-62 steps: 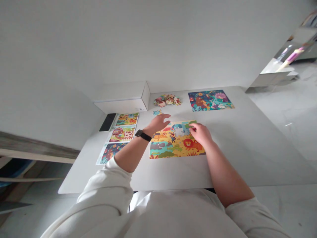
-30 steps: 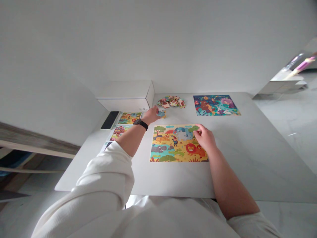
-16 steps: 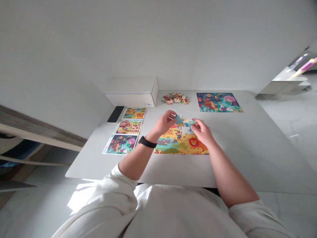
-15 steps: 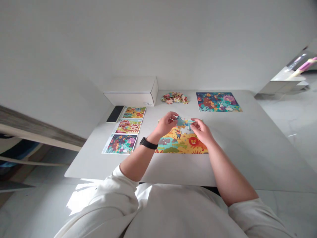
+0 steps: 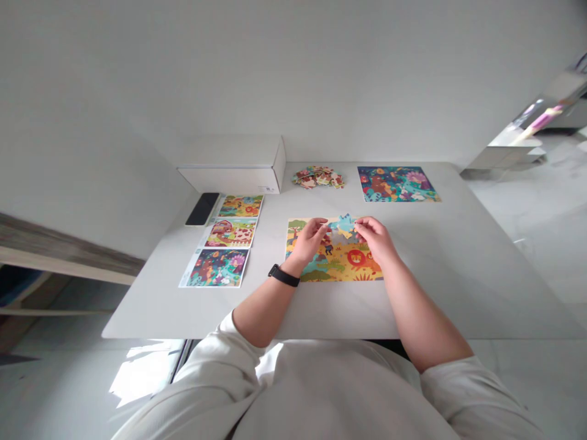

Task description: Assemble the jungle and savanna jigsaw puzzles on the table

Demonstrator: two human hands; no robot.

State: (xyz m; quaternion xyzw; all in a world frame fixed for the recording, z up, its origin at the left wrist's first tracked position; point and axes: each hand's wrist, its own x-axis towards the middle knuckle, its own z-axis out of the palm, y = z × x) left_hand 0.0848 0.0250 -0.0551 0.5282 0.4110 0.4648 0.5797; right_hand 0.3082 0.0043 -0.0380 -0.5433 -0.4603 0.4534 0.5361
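**Blue jigsaw piece (image 5: 345,224) held up over the safari jigsaw puzzle (image 5: 342,272)**

A white table (image 5: 458,244) carries everything here. Along its far edge sit a white cardboard box (image 5: 233,171) and a finished jungle jigsaw puzzle (image 5: 398,184), with a pile of loose puzzle pieces (image 5: 317,177) between them. Three printed picture sheets (image 5: 230,233) lie in a column at the left, and a black phone (image 5: 202,208) lies beside the top sheet.

The safari jigsaw puzzle lies flat in front of the person, mostly assembled as far as the view shows, with both hands over its upper part. The step in hand appears to be fitting this one piece. The blue jigsaw piece is above the puzzle's upper edge, between the hands. The right hand (image 5: 376,239) pinches it between thumb and forefinger. The left hand (image 5: 307,239), with a black smartwatch (image 5: 283,275) on the wrist, has its fingers (image 5: 318,225) curled close together and reaching toward the piece, though I cannot tell whether they touch it. The next move calls for turning the piece until its tabs match a gap, but the hands hide any gap below it.
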